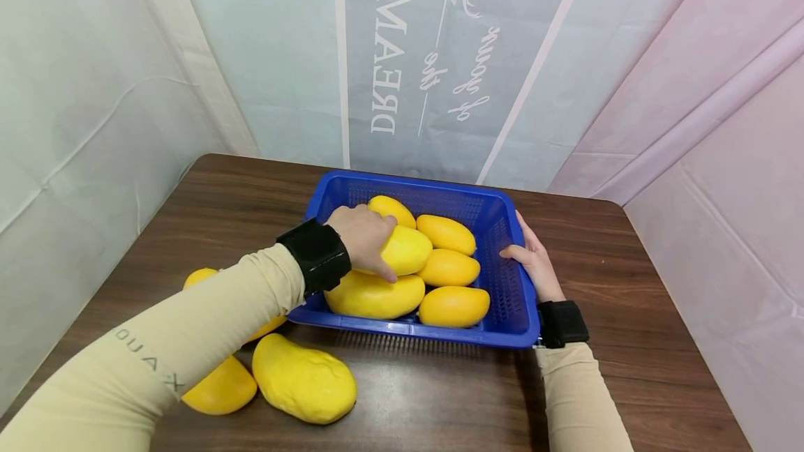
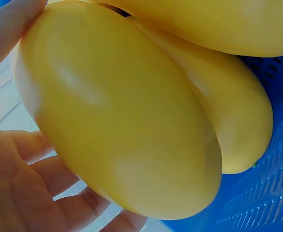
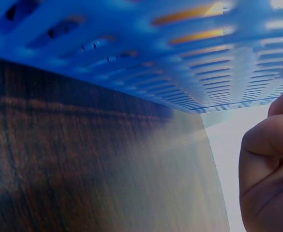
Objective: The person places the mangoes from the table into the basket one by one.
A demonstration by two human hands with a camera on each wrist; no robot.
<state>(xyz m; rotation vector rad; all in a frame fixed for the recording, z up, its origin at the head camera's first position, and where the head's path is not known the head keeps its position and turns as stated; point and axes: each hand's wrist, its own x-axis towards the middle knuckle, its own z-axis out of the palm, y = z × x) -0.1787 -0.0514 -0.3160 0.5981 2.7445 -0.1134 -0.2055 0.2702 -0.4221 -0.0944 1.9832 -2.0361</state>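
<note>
In the head view a blue plastic basket (image 1: 408, 328) stands on the table, holding several yellow mangoes. My left hand (image 1: 364, 239) reaches in at its left side and holds a large yellow mango (image 1: 407, 251) from above, thumb and fingers spread around it. The left wrist view shows that mango (image 2: 122, 111) close up, beside two others. Another large mango (image 1: 377, 296) lies just in front of it, and smaller orange-yellow mangoes (image 1: 453, 306) line the middle. My right hand (image 1: 537, 267) grips the basket's right rim, thumb inside and fingers outside.
On the brown table (image 1: 440, 396), a lumpy yellow mango (image 1: 304, 379) lies in front of the basket. More mangoes (image 1: 221, 388) sit to its left, partly covered by my left forearm. A printed curtain (image 1: 433, 54) hangs behind the table, with pale cloth at both sides.
</note>
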